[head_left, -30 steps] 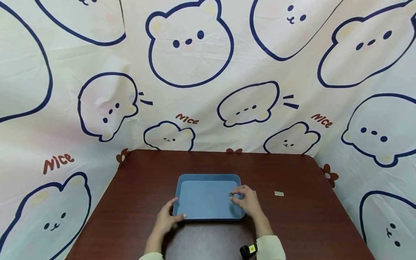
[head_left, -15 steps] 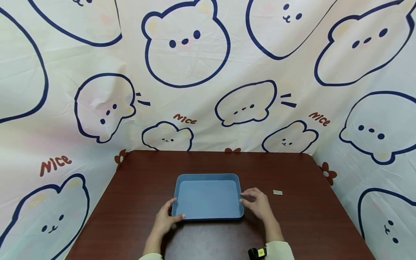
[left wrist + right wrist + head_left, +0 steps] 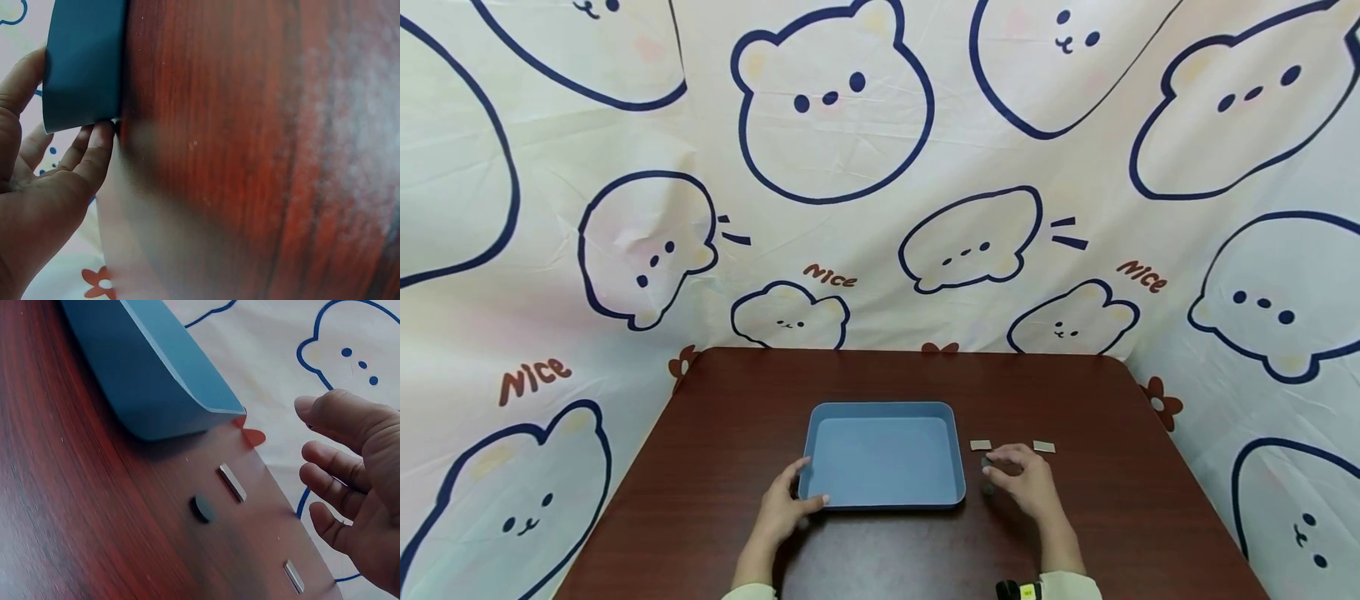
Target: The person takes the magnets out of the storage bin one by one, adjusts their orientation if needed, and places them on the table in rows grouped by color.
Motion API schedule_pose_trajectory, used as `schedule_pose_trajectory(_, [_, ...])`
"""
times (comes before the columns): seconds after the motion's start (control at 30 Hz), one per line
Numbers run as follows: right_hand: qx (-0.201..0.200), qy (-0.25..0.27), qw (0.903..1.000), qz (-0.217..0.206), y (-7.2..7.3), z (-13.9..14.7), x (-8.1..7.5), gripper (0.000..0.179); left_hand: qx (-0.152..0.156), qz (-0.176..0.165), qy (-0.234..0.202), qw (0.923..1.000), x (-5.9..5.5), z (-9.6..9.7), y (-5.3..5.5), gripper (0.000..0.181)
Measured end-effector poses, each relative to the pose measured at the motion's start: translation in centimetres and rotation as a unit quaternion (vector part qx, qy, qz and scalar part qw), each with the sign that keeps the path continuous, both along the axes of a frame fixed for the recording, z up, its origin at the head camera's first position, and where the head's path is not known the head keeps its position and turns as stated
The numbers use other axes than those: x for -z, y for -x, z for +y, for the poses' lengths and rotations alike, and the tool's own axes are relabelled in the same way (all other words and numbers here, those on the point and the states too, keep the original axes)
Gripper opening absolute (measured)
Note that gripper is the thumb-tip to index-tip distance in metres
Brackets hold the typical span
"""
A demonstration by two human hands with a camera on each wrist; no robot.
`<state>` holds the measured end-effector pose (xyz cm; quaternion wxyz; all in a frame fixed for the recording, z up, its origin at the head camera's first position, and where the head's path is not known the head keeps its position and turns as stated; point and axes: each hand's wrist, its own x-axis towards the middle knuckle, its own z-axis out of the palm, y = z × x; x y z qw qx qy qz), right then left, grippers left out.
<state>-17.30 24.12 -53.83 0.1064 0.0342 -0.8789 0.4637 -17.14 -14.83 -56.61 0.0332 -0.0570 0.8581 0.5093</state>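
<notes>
A blue rectangular tray (image 3: 886,458) lies on the table. My left hand (image 3: 784,506) holds its front left corner, the thumb at the front edge and the other fingers along the left side; the left wrist view shows the digits around this corner. To the right of the tray, my right hand (image 3: 1028,483) hovers with thumb and fingers apart and nothing between them in the right wrist view. Near it is a small dark round disc (image 3: 201,509), seen tilted; whether it touches the table I cannot tell.
Two small pale, flat rectangular pieces lie right of the tray: a nearer one (image 3: 981,445) and a farther one (image 3: 1043,447). They rest on a dark red-brown wooden table (image 3: 775,375). A printed cloth (image 3: 835,167) with bear drawings hangs behind and at the sides.
My right hand has moved right, from over the tray's right side to beyond it, and has let go of the small round disc. The nearer pale piece has come into view. My left hand stays put.
</notes>
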Motion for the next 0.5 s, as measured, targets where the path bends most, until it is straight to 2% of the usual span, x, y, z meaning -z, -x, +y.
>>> schedule_pose_trajectory(0.3, [0.022, -0.007, 0.9996, 0.014, -0.8, 2.0, 0.4, 0.02, 0.002, -0.006, -0.007, 1.0, 0.0, 0.0, 0.0, 0.076])
schedule_pose_trajectory(0.5, [0.042, -0.004, 0.9989, -0.017, -1.1, 3.3, 0.8, 0.022, 0.002, -0.006, -0.001, 1.0, -0.1, -0.1, 0.0, 0.077])
